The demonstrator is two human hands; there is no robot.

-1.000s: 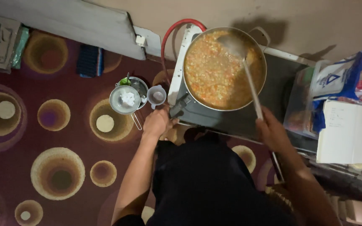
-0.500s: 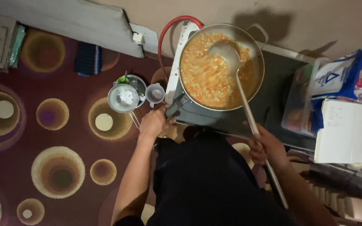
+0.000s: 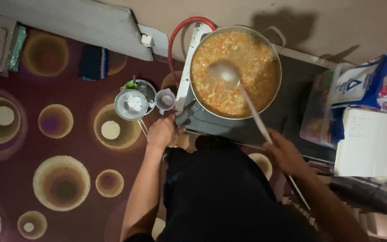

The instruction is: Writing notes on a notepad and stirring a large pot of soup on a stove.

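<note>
Two hands work low in the view: the right hand (image 3: 287,154) is closed around a long ladle (image 3: 242,96), whose bowl rests in orange stew filling a wide metal pot (image 3: 274,62) on a dark stove (image 3: 292,112). The left hand (image 3: 161,132) rests loosely curled at the stove's front corner, gripping nothing visible. Beyond, small metal bowls (image 3: 133,104) and a cup (image 3: 165,101) sit on a maroon carpet (image 3: 45,179) with tan circles; farther back stands a beige wall (image 3: 337,22).

1. Right hand (image 3: 286,154) grips long ladle (image 3: 240,87), bowl resting in orange stew in big pot (image 3: 235,71).
2. Left hand (image 3: 160,133) at stove's (image 3: 287,107) near-left corner (contact unclear).
3. Small bowls (image 3: 131,104) left, on carpet.
</note>
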